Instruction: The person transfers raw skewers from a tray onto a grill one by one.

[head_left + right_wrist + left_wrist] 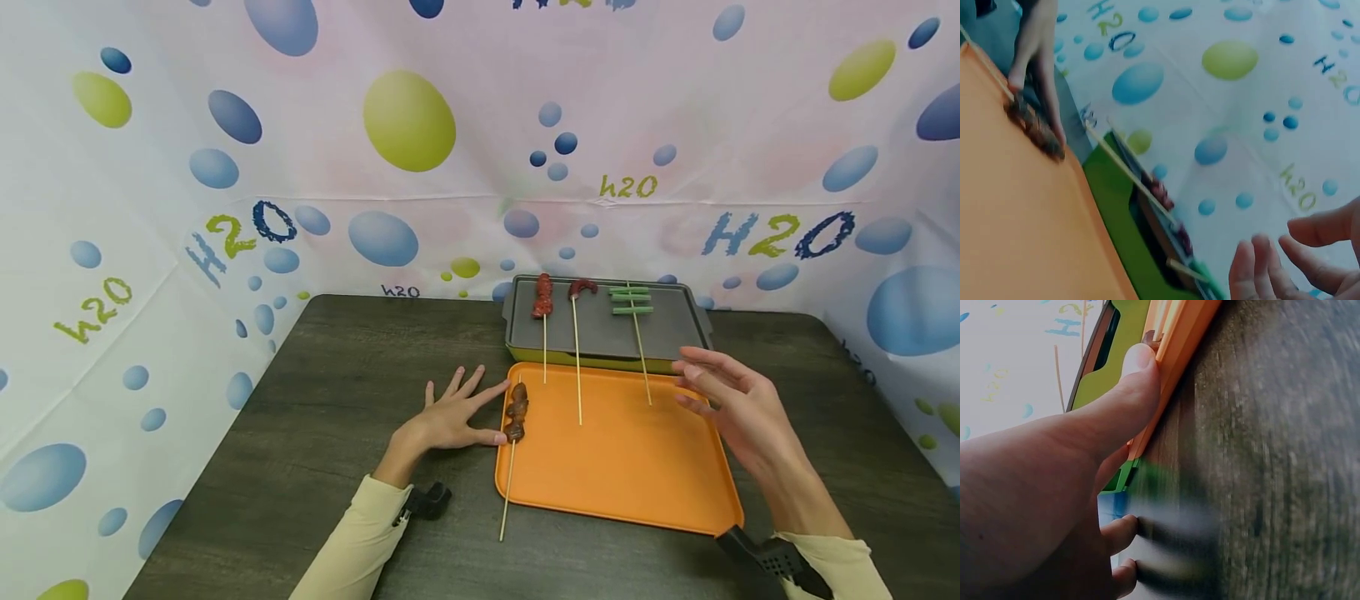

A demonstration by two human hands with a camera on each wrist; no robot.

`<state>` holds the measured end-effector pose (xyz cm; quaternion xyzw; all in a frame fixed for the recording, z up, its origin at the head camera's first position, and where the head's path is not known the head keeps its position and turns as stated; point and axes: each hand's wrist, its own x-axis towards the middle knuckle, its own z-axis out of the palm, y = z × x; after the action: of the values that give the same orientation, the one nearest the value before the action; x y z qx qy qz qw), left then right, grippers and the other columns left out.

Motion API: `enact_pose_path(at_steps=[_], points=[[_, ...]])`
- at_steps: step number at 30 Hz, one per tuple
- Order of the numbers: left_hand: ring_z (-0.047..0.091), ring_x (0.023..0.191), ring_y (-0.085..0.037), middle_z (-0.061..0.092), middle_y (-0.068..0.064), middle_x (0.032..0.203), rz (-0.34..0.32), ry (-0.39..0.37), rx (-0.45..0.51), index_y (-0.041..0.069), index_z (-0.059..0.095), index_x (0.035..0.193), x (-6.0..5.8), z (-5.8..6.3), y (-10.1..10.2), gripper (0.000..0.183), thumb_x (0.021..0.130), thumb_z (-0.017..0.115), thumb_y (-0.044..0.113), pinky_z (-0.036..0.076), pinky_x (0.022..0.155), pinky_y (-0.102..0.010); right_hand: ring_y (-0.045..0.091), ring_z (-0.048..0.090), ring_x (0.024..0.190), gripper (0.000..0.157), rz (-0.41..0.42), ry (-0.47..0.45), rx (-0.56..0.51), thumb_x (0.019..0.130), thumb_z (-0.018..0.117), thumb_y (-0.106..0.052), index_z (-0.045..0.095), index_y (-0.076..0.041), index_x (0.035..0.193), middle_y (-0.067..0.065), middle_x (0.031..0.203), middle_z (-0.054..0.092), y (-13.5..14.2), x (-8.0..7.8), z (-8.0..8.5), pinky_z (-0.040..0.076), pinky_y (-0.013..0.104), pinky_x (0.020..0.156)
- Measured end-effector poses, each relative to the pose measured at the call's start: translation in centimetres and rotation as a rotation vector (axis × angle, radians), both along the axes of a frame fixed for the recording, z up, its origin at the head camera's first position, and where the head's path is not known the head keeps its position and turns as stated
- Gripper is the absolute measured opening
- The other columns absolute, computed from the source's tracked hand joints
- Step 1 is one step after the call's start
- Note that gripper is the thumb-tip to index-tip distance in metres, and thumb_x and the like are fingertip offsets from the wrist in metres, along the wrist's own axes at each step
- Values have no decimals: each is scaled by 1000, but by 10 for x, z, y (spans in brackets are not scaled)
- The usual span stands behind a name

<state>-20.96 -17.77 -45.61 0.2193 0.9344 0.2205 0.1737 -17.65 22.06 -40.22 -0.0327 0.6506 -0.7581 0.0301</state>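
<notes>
On the left side of the orange tray (622, 467) lies a skewer of brown meat pieces (515, 412), its stick sticking out past the front edge. My left hand (450, 417) has its fingers spread at the tray's left rim, with thumb and index fingertips close beside the meat; I cannot tell if they touch it. Over the tray's right rim hovers my right hand (738, 408), fingers loosely bent and holding nothing. A red meat skewer (543, 297), a dark red curled piece on a stick (582, 288) and a green vegetable skewer (632, 300) lie on the grey griddle (600, 323).
The green-sided griddle stands directly behind the tray, and the skewers' sticks reach out over the tray. Both sit on a dark wood table (315, 467). A patterned white curtain (480, 125) hangs behind the table and along its sides.
</notes>
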Motion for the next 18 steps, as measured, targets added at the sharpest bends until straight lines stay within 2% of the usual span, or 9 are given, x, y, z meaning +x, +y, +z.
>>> enact_pose_path(at_steps=[6, 11, 15, 18], points=[[-7, 156, -39, 2, -10, 172, 0, 7, 0, 36, 25, 165, -1, -1, 0, 84, 95, 67, 57, -7, 111, -78, 19, 72, 100, 28, 154, 53, 11, 105, 60, -8, 64, -7, 133, 5, 115, 74, -20, 11, 17, 59, 32, 85], [-8, 156, -38, 1, -9, 173, 7, 2, -12, 37, 23, 165, 0, -2, -1, 85, 95, 67, 58, -8, 111, -77, 24, 72, 104, 32, 331, 10, 65, 108, 55, -10, 59, -8, 139, 9, 119, 73, -38, 24, 25, 60, 41, 85], [-8, 156, -38, 1, -8, 173, 3, 0, -13, 38, 23, 165, -1, -3, 0, 84, 95, 67, 58, -8, 112, -77, 31, 70, 108, 40, 517, -61, 101, 110, 51, -14, 50, -8, 149, 17, 125, 70, -54, 33, 22, 59, 48, 85], [-8, 156, -38, 1, -9, 173, 3, -5, -19, 38, 24, 165, -1, -3, 1, 84, 95, 66, 58, -7, 112, -77, 35, 68, 112, 47, 644, -140, 79, 110, 51, -17, 42, -2, 153, 25, 130, 65, -70, 36, 10, 57, 52, 89]])
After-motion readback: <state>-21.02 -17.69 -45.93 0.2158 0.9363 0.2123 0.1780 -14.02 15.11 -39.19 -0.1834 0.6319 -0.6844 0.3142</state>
